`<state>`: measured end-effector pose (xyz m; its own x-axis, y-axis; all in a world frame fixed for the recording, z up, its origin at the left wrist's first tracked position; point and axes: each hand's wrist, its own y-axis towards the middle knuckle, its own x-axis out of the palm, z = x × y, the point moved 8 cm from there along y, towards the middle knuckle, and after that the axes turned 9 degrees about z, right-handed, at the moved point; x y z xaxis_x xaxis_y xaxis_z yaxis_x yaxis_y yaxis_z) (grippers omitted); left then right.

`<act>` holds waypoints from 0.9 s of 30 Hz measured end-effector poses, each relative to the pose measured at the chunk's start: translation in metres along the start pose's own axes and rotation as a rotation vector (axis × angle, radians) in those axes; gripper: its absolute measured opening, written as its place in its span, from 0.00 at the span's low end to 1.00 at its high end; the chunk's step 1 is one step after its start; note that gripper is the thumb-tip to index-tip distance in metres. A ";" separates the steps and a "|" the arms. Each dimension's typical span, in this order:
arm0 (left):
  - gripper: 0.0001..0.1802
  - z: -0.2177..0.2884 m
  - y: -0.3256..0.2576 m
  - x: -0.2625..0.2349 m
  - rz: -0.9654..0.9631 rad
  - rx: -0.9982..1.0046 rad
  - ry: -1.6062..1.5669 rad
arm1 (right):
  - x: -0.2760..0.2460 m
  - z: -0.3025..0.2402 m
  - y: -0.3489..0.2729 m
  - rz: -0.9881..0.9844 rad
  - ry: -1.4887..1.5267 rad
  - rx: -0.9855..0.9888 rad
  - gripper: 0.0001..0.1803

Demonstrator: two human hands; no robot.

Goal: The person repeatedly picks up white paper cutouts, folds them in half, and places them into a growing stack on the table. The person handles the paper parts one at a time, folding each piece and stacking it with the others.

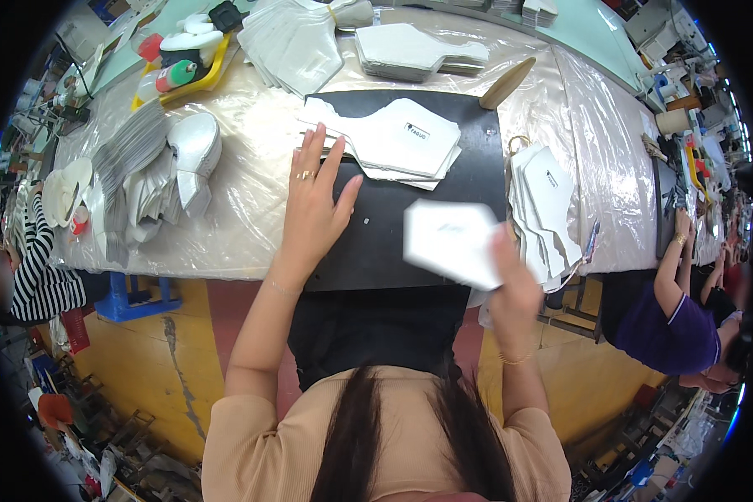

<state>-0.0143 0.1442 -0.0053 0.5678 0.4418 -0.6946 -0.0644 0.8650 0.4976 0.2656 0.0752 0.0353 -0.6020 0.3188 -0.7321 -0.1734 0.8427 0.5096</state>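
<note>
A: Right hand [514, 289], pinching one white piece [452, 243] by its near edge, blurred, held over the black mat [376, 243] just right of centre.

B: Left hand [314, 205]?

A: Flat and open on the mat, fingers spread, tips touching the edge of the white stack [393, 142]. Gripping nothing.

B: Doing it well, as a judgement?

A: Best to keep the pinch light and at the border, so no crease in the face. Best to lower the piece level, corners matched to the stack, with the left palm steadying the pile against sliding. Worth watching the plastic sheet [251, 201] over the table: slick, likely to let loose pieces skate.

B: Materials?

A: Thin, flat, stiff-looking cut sheets, matte white, with angular outlines: one broad end, one narrower tab. A small dark label on the top one. Mat dull black, smooth. Plastic glossy, wrinkled.

B: Around them?

A: Another white pile [548, 209] at the mat's right edge, partly overhanging the table. Grey stacks [418, 50] farther back. A tan wooden tool [506, 82] near the mat's far right corner. Silvery fanned pieces [138, 171] on the left. A yellow tray [201, 75] with bottles behind those.
</note>
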 end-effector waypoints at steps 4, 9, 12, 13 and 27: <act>0.35 -0.033 0.041 0.008 0.112 -0.086 0.062 | -0.064 0.049 0.026 0.421 -0.236 0.085 0.29; 0.39 -0.087 0.058 0.023 -0.079 -0.411 0.156 | -0.028 0.107 0.027 -0.059 -0.717 0.254 0.24; 0.35 -0.086 0.057 0.011 0.067 -0.430 0.001 | -0.006 0.104 0.014 -0.184 -0.607 0.260 0.25; 0.33 -0.085 0.054 0.007 0.090 -0.439 -0.010 | 0.001 0.100 0.011 -0.201 -0.580 0.282 0.25; 0.17 -0.063 -0.048 -0.031 0.002 -0.826 -0.641 | 0.074 0.027 0.031 -0.151 0.343 0.530 0.21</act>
<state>-0.0801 0.1042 -0.0404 0.8804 0.4432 -0.1685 -0.4695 0.8645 -0.1796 0.2369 0.1366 -0.0155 -0.8313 0.0969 -0.5472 0.0792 0.9953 0.0560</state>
